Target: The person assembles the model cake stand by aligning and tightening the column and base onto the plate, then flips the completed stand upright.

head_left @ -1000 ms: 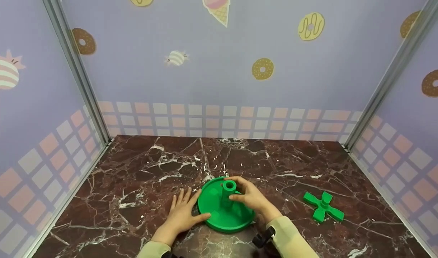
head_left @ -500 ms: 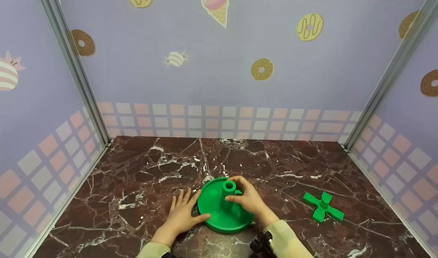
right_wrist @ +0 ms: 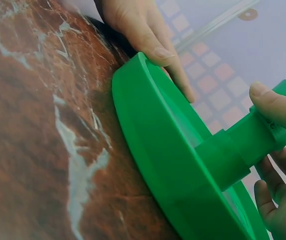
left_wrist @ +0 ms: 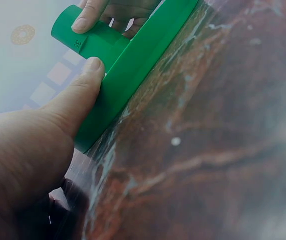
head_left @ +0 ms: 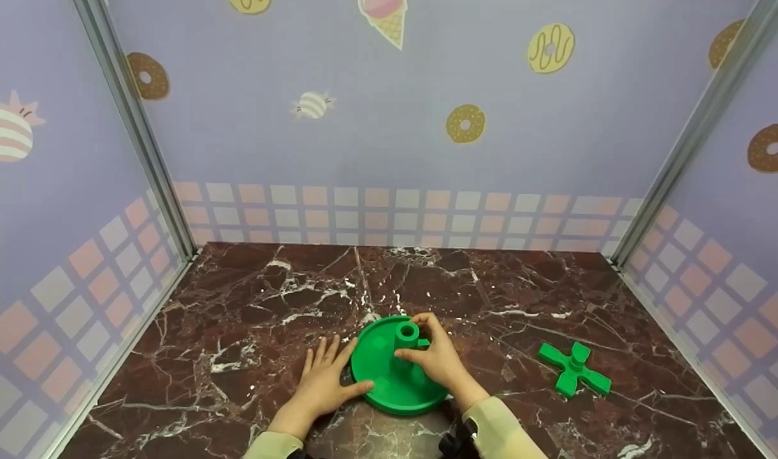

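Note:
A shallow round green dish (head_left: 374,366) with a raised rim lies on the table. From its middle rises a green tube (head_left: 406,335) with a hollow top; the left wrist view shows "35" marked on the tube (left_wrist: 102,44). My right hand (head_left: 443,360) grips the tube between thumb and fingers, the thumb on the near side. Beside the dish my left hand (head_left: 325,382) is spread out, its thumb over the rim and its other fingers straight along the left edge. In the right wrist view a wider collar shows low on the tube (right_wrist: 250,140).
A green four-armed cross piece (head_left: 576,366) with a short peg in its centre lies to the right. The dark red marble table (head_left: 299,287) is bounded by patterned panels (head_left: 395,159) at the back and both sides.
My right hand has turned a little about the tube: its thumb has moved left across the near side and the wrist has shifted left. My left hand has stayed put.

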`<action>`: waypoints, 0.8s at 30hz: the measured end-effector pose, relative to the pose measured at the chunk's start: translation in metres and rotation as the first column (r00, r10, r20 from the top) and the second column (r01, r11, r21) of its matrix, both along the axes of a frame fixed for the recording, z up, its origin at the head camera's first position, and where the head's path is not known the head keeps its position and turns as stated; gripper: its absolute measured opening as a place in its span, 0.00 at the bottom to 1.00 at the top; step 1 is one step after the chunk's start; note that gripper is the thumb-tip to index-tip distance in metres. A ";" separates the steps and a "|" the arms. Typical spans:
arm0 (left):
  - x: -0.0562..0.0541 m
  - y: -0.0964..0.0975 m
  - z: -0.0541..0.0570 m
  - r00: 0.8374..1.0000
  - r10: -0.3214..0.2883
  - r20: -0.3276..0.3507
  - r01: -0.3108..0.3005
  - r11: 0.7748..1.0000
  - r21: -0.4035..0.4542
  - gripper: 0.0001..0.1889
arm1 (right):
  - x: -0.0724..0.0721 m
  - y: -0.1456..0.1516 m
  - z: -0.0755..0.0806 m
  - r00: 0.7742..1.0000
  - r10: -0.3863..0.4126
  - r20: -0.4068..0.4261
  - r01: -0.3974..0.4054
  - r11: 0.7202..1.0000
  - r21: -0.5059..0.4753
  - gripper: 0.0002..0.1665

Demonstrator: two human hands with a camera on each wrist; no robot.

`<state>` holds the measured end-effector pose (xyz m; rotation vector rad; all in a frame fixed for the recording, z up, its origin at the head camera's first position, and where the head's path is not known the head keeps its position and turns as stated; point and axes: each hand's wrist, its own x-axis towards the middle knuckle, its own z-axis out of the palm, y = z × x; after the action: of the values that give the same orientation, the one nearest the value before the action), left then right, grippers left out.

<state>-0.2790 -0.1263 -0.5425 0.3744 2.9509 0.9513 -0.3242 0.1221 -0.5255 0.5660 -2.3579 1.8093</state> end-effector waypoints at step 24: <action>-0.001 0.000 0.000 1.000 0.000 0.008 0.000 1.000 -0.005 0.51 | -0.015 0.022 0.014 0.944 0.309 0.115 -0.317 0.947 0.057 0.32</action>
<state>-0.2796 -0.1260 -0.5424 0.3703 2.9457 0.9424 -0.3393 0.1443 -0.5114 0.9257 -2.5341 1.9222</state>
